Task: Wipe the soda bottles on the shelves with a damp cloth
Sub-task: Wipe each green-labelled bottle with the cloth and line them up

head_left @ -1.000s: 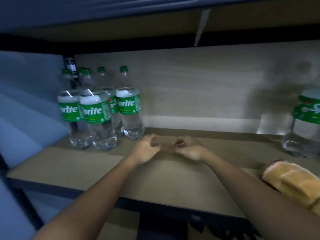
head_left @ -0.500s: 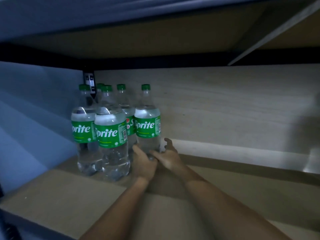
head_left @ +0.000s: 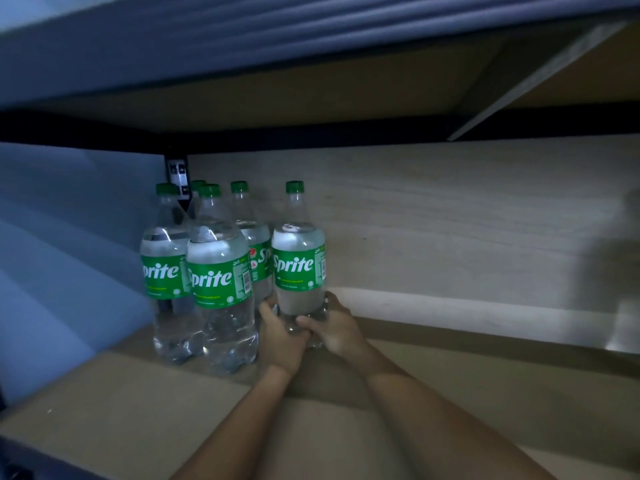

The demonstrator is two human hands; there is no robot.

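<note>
Gripping rightmost Sprite bottle (head_left: 298, 271) w/ left hand (head_left: 282, 336), right hand (head_left: 334, 327) (upright).

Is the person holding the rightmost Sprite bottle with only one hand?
No, both the left hand and the right hand grip the lower part of the rightmost Sprite bottle.

Both forearms outstretched, converging; left hand (head_left: 282, 336) and right hand (head_left: 334, 327) in curled grip, fingertips touching
</note>
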